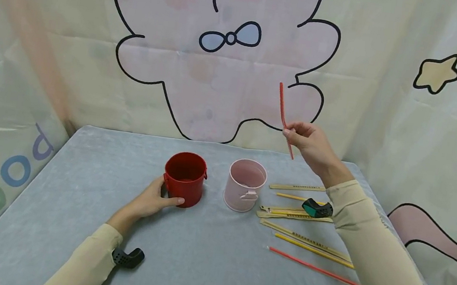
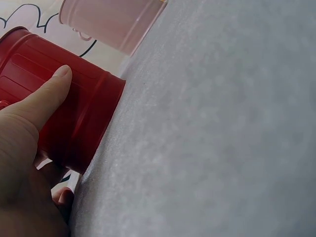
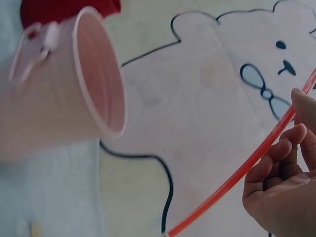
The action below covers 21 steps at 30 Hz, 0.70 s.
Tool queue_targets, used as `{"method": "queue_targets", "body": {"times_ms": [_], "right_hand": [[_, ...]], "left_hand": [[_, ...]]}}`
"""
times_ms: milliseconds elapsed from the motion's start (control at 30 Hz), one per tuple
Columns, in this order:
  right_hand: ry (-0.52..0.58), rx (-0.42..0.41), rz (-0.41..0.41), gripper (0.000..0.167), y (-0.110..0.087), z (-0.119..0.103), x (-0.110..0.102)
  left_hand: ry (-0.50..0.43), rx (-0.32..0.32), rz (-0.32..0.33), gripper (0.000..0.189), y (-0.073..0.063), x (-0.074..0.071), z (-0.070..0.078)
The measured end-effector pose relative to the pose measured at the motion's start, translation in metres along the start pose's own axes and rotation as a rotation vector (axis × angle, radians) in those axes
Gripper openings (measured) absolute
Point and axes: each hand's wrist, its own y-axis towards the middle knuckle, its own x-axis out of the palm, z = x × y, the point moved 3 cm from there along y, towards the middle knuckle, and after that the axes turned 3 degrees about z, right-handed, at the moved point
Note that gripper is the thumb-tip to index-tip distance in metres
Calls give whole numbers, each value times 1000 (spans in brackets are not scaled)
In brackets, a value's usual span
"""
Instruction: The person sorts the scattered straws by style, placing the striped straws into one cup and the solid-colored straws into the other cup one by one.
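to me the red bucket [image 1: 185, 184] looks like painted metal, smooth and shiny, and the pink bucket [image 1: 236, 190] looks like smooth painted metal too, with a softer shine. the red stick [image 3: 228, 183] i pinch looks like smooth plastic with a little gloss, but the flat pale sticks [image 1: 297, 188] look like plain, dull wood. the table cloth [image 1: 202, 265] looks fuzzy and matt, the wall cloth [image 1: 350, 101] is thin, dull and creased, and my sleeves [image 1: 82, 258] are soft matt cloth.
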Motion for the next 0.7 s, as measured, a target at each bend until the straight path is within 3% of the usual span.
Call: {"method": "queue_targets", "body": {"times_ms": [300,400,600,700], "right_hand": [[304,27,-31,4,-6,-29,43],[362,31,-44,5,-7,-36,56],[429,40,-76,24,-7,-43,85],[463,45,-98,22,-6,-43,100]], "left_hand": [[-6,-4,-1,75,0,1,-1],[0,-7,-5,75,0,1,-1],[9,-22,-2,77,1,1,-1],[8,-24,2,77,1,1,-2]]}}
